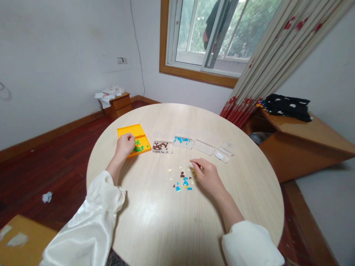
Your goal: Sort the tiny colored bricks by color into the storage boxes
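the loose pile of small pieces [185,181] is lying on the round table [166,229], with blue, brown, yellow and pale bits mingling. for bits this tiny, pinching one at a time with the fingertips is probably working best, with the palm riding high so that nothing is scattering. the right hand [207,174] is hanging over the pile's right edge, palm turning down, thumb and forefinger nearly meeting; whether they are gripping a piece, i cannot tell. its forearm is slanting in from the lower right. farther out, the left hand [126,145] is curling over the orange box [130,130], beside green pieces [140,148]; its fingers are bending inward, hiding whether anything is sitting inside.
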A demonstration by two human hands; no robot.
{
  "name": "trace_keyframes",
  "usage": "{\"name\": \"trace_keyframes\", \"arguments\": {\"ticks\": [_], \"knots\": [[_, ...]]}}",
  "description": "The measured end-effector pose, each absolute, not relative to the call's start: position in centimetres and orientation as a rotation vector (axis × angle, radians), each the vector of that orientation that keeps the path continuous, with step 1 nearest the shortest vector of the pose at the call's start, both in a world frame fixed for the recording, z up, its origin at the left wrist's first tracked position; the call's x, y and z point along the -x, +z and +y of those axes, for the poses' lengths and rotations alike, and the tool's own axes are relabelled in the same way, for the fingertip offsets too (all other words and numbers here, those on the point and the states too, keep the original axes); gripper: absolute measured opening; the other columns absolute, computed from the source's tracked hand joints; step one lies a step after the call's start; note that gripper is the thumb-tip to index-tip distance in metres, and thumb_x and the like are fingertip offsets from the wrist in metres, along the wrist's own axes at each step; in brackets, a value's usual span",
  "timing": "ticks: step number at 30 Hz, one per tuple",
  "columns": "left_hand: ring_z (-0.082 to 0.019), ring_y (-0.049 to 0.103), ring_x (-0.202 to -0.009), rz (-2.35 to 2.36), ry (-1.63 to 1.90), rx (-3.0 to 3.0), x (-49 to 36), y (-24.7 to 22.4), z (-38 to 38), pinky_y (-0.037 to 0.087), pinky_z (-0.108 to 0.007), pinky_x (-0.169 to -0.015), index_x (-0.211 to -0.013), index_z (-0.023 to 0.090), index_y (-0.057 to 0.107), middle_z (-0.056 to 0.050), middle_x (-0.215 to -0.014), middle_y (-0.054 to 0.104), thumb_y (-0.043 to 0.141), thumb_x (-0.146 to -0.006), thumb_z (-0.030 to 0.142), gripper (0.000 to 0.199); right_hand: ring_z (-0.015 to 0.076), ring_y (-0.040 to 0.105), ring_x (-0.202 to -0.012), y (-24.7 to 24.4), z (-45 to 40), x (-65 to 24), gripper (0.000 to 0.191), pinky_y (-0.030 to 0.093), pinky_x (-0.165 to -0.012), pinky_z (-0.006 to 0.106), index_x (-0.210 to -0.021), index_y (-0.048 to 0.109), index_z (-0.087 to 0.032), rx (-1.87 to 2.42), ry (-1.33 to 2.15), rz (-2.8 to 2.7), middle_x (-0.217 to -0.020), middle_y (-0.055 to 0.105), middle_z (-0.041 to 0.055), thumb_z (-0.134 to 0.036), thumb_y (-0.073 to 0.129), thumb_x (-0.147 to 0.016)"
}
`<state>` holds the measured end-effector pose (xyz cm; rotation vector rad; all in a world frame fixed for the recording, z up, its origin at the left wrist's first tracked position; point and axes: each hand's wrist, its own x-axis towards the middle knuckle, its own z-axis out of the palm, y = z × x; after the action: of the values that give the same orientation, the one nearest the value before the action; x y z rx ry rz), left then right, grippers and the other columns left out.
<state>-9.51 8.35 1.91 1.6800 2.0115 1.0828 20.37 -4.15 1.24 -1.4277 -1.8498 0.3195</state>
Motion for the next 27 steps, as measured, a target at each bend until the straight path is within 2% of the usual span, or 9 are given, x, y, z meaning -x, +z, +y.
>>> {"name": "trace_keyframes", "arguments": {"ticks": [7,13,22,27], "knots": [[-0.025,0.061,-0.079,2.119,0.973,-1.663,9.1,2.0,8.2,0.040,-0.034,-0.073,-0.064,0.018,0.058,-0.005,-0.068,0.064,0.046,-0.070,0.015,0.014,0.0179,0.064,-0.082,1.0,-4.0,-20.6,0.021,0.048,-0.077,0.032,-0.085,0.068,-0.017,1.491,0.413,-1.888,-0.087,0.070,0.0077,-0.016,0.047,-0.084],[-0.023,0.061,-0.085,1.988,1.078,-1.774,7.5,2.2,7.3,0.040,-0.034,-0.080,-0.063,0.018,0.056,-0.006,-0.075,0.066,0.044,-0.070,0.014,0.015,0.0157,0.060,-0.080,1.2,-4.4,-19.7,0.018,0.047,-0.076,0.029,-0.088,0.068,-0.016,1.437,0.531,-2.069,-0.084,0.066,0.0067,-0.013,0.050,-0.083],[-0.017,0.055,-0.068,1.460,1.025,-2.014,3.1,1.4,4.6,0.039,-0.027,-0.067,-0.060,0.016,0.054,-0.003,-0.065,0.060,0.040,-0.067,0.012,0.016,0.0155,0.060,-0.080,0.5,-4.1,-19.6,0.018,0.045,-0.076,0.029,-0.077,0.067,-0.016,1.466,0.569,-2.124,-0.082,0.066,0.0055,-0.008,0.051,-0.081],[-0.016,0.053,-0.066,1.305,0.932,-2.146,2.1,0.7,3.8,0.038,-0.027,-0.066,-0.062,0.016,0.056,-0.003,-0.065,0.059,0.041,-0.068,0.009,0.017,0.0155,0.060,-0.078,0.2,-4.0,-19.7,0.017,0.045,-0.075,0.028,-0.077,0.067,-0.017,1.469,0.550,-2.123,-0.081,0.067,0.0049,-0.009,0.052,-0.081]]}}
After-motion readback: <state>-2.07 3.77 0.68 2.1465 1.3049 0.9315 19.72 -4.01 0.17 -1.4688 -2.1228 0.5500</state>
